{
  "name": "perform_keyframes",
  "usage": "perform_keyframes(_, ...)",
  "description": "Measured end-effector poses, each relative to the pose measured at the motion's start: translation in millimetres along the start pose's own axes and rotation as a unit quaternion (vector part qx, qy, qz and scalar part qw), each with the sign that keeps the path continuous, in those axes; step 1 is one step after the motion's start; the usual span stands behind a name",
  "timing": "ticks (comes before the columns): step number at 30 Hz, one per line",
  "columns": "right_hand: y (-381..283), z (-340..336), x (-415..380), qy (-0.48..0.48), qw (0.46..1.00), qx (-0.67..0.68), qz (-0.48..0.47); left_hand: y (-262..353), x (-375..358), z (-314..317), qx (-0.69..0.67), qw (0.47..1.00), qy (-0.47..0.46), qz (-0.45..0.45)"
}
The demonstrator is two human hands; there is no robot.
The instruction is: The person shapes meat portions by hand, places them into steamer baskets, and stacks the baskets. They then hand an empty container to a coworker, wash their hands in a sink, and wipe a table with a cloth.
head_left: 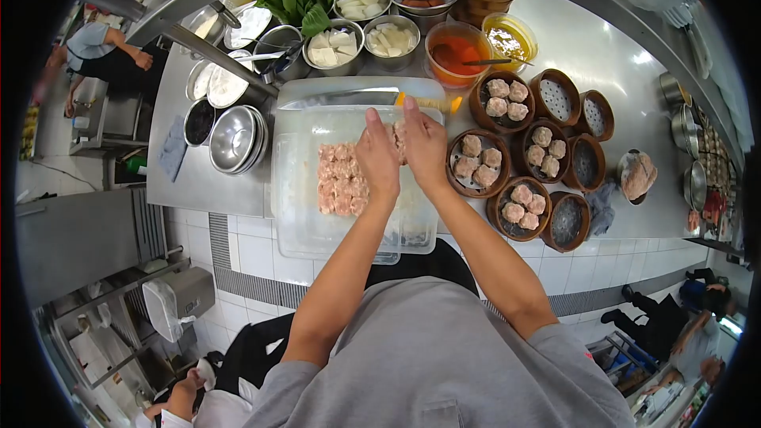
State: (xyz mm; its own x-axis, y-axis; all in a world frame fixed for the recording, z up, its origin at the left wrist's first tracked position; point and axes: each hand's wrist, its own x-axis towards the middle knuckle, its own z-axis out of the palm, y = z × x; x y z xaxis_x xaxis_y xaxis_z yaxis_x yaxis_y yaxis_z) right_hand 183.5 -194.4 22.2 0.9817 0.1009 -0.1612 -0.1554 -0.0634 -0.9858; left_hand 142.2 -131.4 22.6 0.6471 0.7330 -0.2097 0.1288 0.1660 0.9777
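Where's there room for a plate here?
Widest: the steel counter right of the yellow tub, behind the steamers. A smaller patch lies between the nested bowls, the blue cloth and the near edge. Crowded: among the steamers and the ingredient bowls at the back.

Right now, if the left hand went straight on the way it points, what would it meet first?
The left hand would probably meet the long silver metal blade just beyond it, unless it passes above; height is unclear.
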Motion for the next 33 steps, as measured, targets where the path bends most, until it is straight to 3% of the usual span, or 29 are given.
perform_keyframes(3,3,0,0,-0.016,0.999,0.031,-0.006,5,2,-4,-0.024,0.999,0.008,-0.047)
perform_keyframes(5,0,-1,-1,-0.041,0.981,0.149,0.114,19,-1,-9,-0.154,0.969,-0.051,-0.189)
perform_keyframes(6,4,-3,1,-0.041,0.982,0.148,0.114,18,0,-15,-0.155,0.968,-0.051,-0.188)
perform_keyframes(8,15,-8,9,-0.037,0.908,0.333,0.252,13,6,-32,-0.280,0.917,-0.115,-0.259)
perform_keyframes(9,12,-9,6,-0.038,0.908,0.334,0.250,10,7,-36,-0.281,0.917,-0.116,-0.257)
perform_keyframes(10,10,-13,-3,-0.053,0.979,0.095,0.175,8,6,-41,-0.022,0.994,-0.061,-0.086)
perform_keyframes(11,9,-16,-10,-0.063,0.982,-0.152,0.091,3,4,-45,0.240,0.966,0.001,0.093)
perform_keyframes(12,16,-16,-13,-0.062,0.982,-0.152,0.093,10,1,-47,0.240,0.967,-0.001,0.091)
perform_keyframes(14,38,-11,-13,-0.112,0.937,-0.327,-0.056,32,-2,-48,0.203,0.975,0.003,0.089)
perform_keyframes(18,58,-16,-11,-0.197,0.943,-0.263,-0.053,20,16,-59,0.171,0.984,0.028,0.039)
perform_keyframes(20,51,-21,-9,-0.243,0.900,-0.350,-0.093,20,21,-70,0.181,0.975,-0.093,-0.092)
perform_keyframes(21,51,-22,-10,-0.236,0.901,-0.352,-0.090,19,22,-73,0.181,0.974,-0.101,-0.092)
perform_keyframes(23,50,-31,-13,-0.172,0.905,-0.306,-0.241,16,20,-70,0.192,0.954,-0.197,-0.118)
perform_keyframes(24,35,-45,-16,-0.158,0.906,-0.315,-0.237,20,12,-62,0.190,0.951,-0.214,-0.116)
perform_keyframes(26,-16,-73,-26,-0.349,0.905,-0.134,-0.204,34,-3,-45,0.212,0.939,-0.267,-0.038)
perform_keyframes(27,-22,-89,-32,-0.367,0.901,-0.121,-0.198,35,-3,-36,0.240,0.921,-0.303,-0.050)
perform_keyframes(28,-22,-103,-32,-0.356,0.905,-0.126,-0.197,36,-8,-27,0.239,0.917,-0.315,-0.047)
perform_keyframes(30,-23,-132,-34,-0.326,0.934,-0.101,-0.109,39,-24,-9,0.291,0.869,-0.400,-0.026)
perform_keyframes(31,-23,-150,-36,-0.299,0.942,-0.124,-0.085,45,-31,1,0.273,0.854,-0.433,-0.095)
perform_keyframes(32,-21,-167,-40,-0.290,0.945,-0.125,-0.084,43,-37,9,0.274,0.849,-0.442,-0.093)
perform_keyframes(33,-16,-183,-47,-0.251,0.963,-0.075,-0.056,39,-43,14,0.246,0.834,-0.492,-0.037)
